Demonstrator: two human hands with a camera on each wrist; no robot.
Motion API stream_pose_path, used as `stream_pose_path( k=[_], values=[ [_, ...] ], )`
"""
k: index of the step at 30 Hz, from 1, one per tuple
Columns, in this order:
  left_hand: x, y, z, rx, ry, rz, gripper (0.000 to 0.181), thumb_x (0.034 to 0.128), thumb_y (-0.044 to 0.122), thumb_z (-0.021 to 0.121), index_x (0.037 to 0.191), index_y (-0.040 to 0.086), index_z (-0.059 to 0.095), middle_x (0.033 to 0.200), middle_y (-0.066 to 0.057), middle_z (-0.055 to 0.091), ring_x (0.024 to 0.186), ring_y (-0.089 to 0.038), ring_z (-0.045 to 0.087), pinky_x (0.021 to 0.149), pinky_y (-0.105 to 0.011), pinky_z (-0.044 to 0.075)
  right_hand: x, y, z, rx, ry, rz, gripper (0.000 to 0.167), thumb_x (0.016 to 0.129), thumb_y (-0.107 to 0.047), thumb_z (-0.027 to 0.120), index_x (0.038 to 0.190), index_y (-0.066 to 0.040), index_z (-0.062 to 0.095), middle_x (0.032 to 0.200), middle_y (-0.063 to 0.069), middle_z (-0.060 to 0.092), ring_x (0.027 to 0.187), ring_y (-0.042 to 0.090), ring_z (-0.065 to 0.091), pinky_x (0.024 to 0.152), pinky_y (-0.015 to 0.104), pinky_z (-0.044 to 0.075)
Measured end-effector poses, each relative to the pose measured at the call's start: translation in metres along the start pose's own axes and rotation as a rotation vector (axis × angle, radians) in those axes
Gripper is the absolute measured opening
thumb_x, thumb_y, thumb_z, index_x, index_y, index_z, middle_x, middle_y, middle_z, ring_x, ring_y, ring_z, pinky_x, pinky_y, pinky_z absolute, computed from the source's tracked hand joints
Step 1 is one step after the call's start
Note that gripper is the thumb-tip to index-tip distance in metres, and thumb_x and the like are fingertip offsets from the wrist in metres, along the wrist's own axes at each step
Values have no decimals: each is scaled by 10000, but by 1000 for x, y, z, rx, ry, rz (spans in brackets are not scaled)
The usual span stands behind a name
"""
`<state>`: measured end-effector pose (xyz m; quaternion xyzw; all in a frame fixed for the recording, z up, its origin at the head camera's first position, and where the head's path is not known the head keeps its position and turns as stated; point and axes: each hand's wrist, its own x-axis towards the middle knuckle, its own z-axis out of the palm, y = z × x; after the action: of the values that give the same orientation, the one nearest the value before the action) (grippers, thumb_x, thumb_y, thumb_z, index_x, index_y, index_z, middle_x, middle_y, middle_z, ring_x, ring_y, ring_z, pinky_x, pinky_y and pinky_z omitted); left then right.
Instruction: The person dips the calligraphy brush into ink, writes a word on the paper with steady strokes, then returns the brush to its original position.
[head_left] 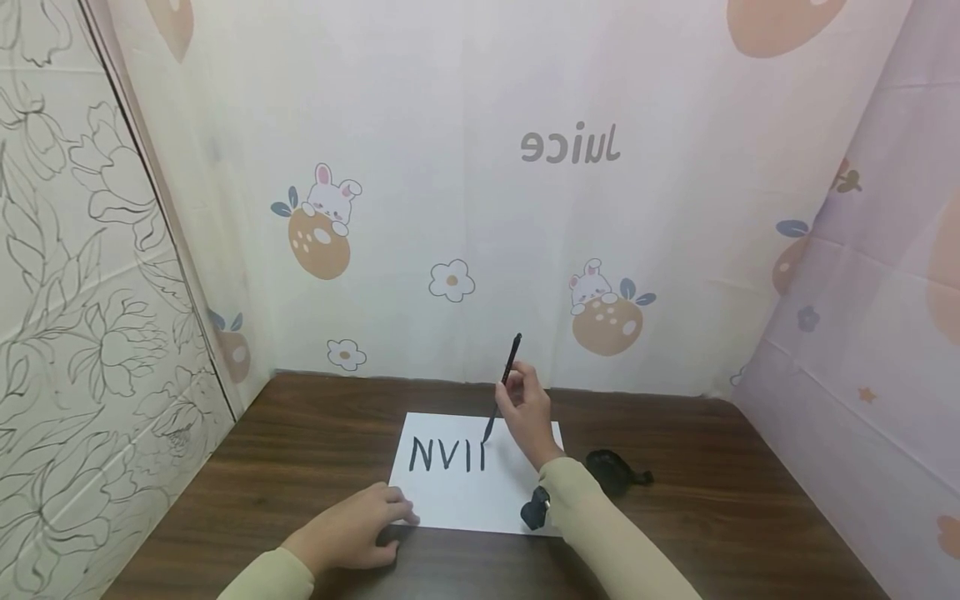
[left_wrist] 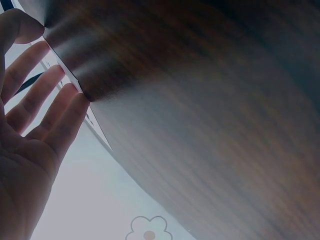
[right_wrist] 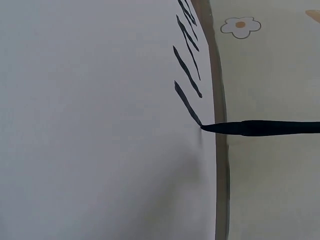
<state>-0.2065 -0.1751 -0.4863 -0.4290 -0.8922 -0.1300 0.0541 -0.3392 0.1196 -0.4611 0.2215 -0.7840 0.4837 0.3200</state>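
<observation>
the surface [head_left: 712, 500] is dark, grained wood with a low sheen. flat on it lies a smooth white rectangular sheet of paper [head_left: 457, 504], with a row of angular black strokes [head_left: 445, 455] along its far half. a small, dark, rounded dish [head_left: 611, 472] with a stubby end sits just right of the paper. the slim black brush [right_wrist: 260, 128] stands over the paper, its pointed tip down at the far end of the last stroke, its long axis steep, the handle rising slightly rightward. the left hand [head_left: 363, 521] is loose, fingers slightly bent, fingertips at the paper's near left corner; the right hand [head_left: 527, 408] pinches the brush handle. behind hangs pale printed cloth [head_left: 465, 208].
</observation>
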Motion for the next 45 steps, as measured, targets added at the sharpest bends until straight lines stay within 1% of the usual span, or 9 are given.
stream_pose_path(
  k=[1, 6, 10, 17, 24, 35, 37, 42, 45],
  values=[
    [0, 0, 0, 0, 4, 3, 287, 815, 196, 745, 1101, 185, 722, 1062, 78, 631, 983, -97, 572, 862, -290, 510, 0, 0, 0, 1, 0, -2, 338, 953, -59, 628, 1264, -85, 500, 916, 12, 605, 846, 131, 611, 760, 322, 572],
    [0, -1, 1, 9, 14, 13, 287, 813, 200, 746, 1098, 183, 723, 1058, 77, 633, 977, -96, 575, 858, -288, 511, 0, 1, -1, -4, 0, -5, 338, 953, -59, 629, 1260, -110, 496, 914, 4, 603, 845, 135, 608, 760, 316, 571],
    [0, 0, 1, 20, 27, 28, 288, 800, 192, 748, 1086, 176, 722, 1050, 71, 633, 968, -101, 576, 850, -287, 510, -1, 1, -2, -6, -1, 9, 343, 956, -69, 630, 1264, -139, 495, 923, 1, 604, 856, 137, 613, 773, 318, 572],
    [0, 1, -1, 39, 58, 55, 288, 776, 173, 747, 1063, 161, 723, 1021, 70, 623, 932, -93, 566, 825, -269, 505, -3, 2, -3, -11, -1, 14, 336, 973, -93, 623, 1284, -117, 497, 958, 3, 609, 879, 133, 617, 760, 314, 568],
    [-1, 2, -1, 35, 61, 55, 286, 772, 172, 750, 1057, 157, 723, 1021, 68, 624, 929, -93, 562, 822, -268, 504, -4, 4, -5, -30, 10, 10, 341, 971, -89, 624, 1285, -132, 499, 949, -7, 611, 876, 128, 619, 755, 328, 572],
    [-1, 0, 0, 38, 70, 57, 290, 769, 173, 752, 1058, 169, 721, 1021, 79, 618, 929, -91, 559, 823, -269, 502, -2, 4, -9, -48, 11, 17, 350, 964, -77, 633, 1291, -90, 508, 948, 11, 615, 887, 131, 617, 759, 337, 572],
    [-1, 0, 1, 36, 68, 58, 290, 770, 172, 753, 1058, 168, 721, 1018, 82, 617, 925, -86, 556, 819, -265, 501, -3, 4, -10, -49, 11, 18, 349, 963, -77, 633, 1288, -94, 507, 949, 15, 613, 890, 142, 618, 762, 348, 574],
    [0, -1, 2, 42, 73, 66, 291, 765, 170, 751, 1054, 165, 720, 1014, 83, 617, 920, -83, 555, 815, -259, 499, -3, 3, -11, -47, 6, 37, 347, 966, -84, 629, 1283, -143, 501, 950, 19, 610, 896, 139, 614, 777, 347, 571],
    [0, -1, 2, 44, 77, 72, 291, 764, 174, 752, 1053, 164, 719, 1011, 80, 619, 919, -84, 555, 812, -257, 497, -2, 4, -12, -50, 8, 30, 347, 960, -77, 634, 1277, -141, 507, 943, 23, 612, 888, 133, 611, 768, 334, 570]
  ],
)
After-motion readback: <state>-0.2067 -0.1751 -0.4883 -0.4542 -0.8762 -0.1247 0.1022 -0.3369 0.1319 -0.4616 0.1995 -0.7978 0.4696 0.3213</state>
